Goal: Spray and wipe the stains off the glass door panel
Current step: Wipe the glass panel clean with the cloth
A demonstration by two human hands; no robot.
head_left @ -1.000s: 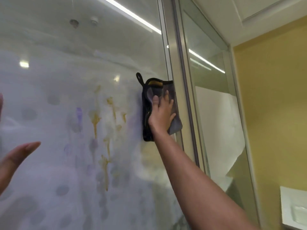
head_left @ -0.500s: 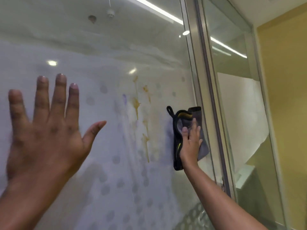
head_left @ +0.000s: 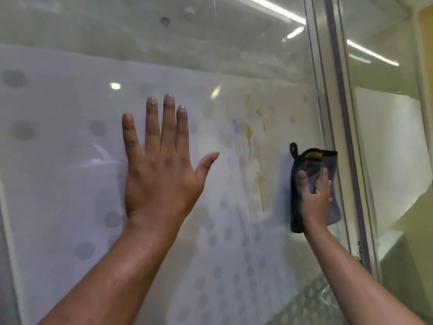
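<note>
Now the left hand (head_left: 161,170) has come up flat and spread, bracing the glass door (head_left: 70,184); the right hand (head_left: 315,195) presses the cloth (head_left: 311,160) right of the untouched stains (head_left: 248,134).

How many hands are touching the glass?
2. The bare left hand is spread flat on the frosted, dotted glass door panel. The right hand presses a dark grey wiping cloth with black trim against it near the metal frame.
</note>
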